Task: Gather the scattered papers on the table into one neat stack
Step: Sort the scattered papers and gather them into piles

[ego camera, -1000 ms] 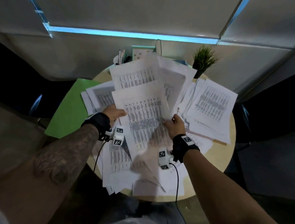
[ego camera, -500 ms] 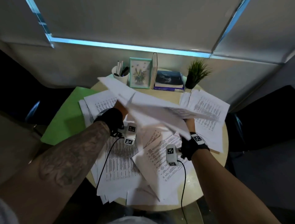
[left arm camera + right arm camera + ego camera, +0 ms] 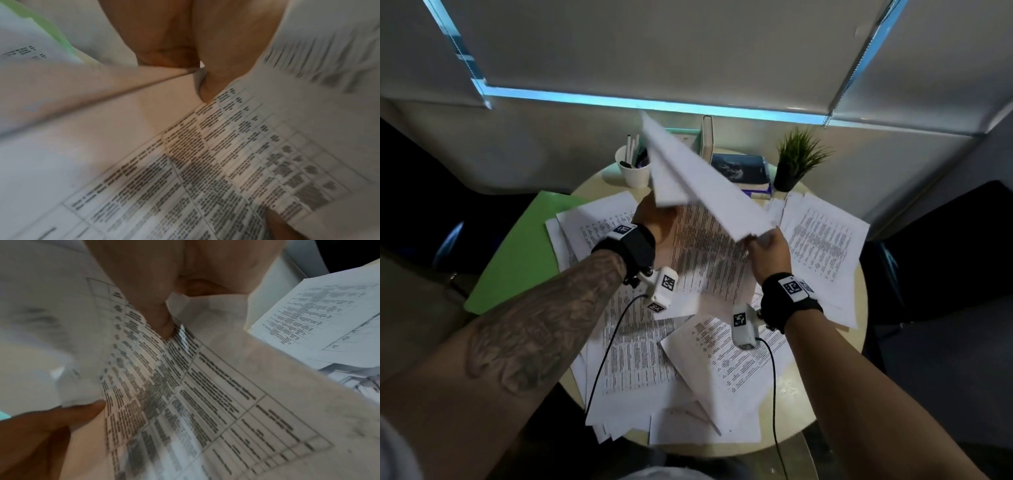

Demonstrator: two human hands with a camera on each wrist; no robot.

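A: Where is the bundle of white printed sheets [image 3: 698, 178] at this moment?

B: Lifted above the round pale worktop [image 3: 858, 298], tilted steeply, its far corner high in front of the white cup of pens [image 3: 634, 171]. Its blank side faces the head camera.

A: And the hands?

B: Both are grasping it. The left hand [image 3: 654, 219] is under the bundle's near left edge; in the left wrist view its thumb [image 3: 207, 91] pinches down on printed table rows. The right hand [image 3: 768, 246] grips the low right corner, and in the right wrist view its thumb [image 3: 162, 321] presses against the printed face.

A: What lies beneath?

B: Loose printed sheets [image 3: 633, 346] spread over the near half of the worktop, overlapping at odd angles, some hanging over the near rim. Another loose pile [image 3: 825, 246] lies to the right, just beside the right hand.

A: Anything else?

B: A green folder [image 3: 517, 246] pokes out from under papers on the left. At the back there is a dark-covered book [image 3: 739, 168] lying flat and a small potted green plant [image 3: 796, 161].
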